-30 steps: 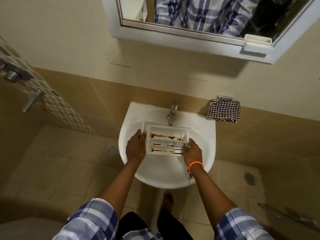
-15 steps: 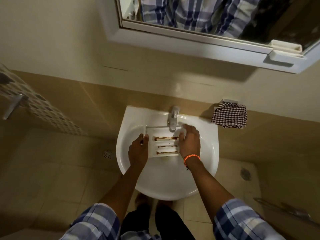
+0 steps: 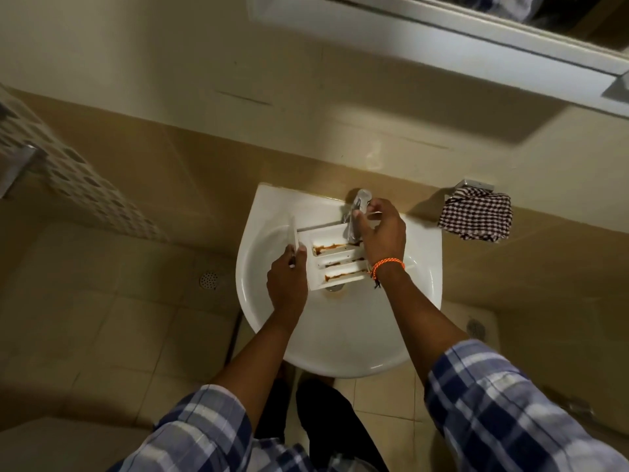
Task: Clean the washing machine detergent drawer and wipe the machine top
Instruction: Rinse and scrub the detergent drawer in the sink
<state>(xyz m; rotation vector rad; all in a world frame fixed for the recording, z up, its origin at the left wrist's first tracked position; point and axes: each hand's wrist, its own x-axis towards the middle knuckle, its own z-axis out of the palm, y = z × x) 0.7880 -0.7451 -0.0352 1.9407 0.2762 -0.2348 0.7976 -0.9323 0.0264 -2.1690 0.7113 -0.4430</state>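
Detergent drawer [image 3: 335, 258] in the sink [image 3: 340, 335].
Left hand [image 3: 287, 284] grips the drawer's front end; right hand [image 3: 383, 229] curls around the tap [image 3: 355, 212].

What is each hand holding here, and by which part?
The left hand grips the detergent drawer by its left end panel. The right hand holds the tap at its handle.

A home bathroom is shown: a white ceramic wall-hung basin [image 3: 340, 335] with a chrome tap [image 3: 355, 212], beige tiled walls and floor, a white-framed mirror [image 3: 442, 39] mounted above the basin.
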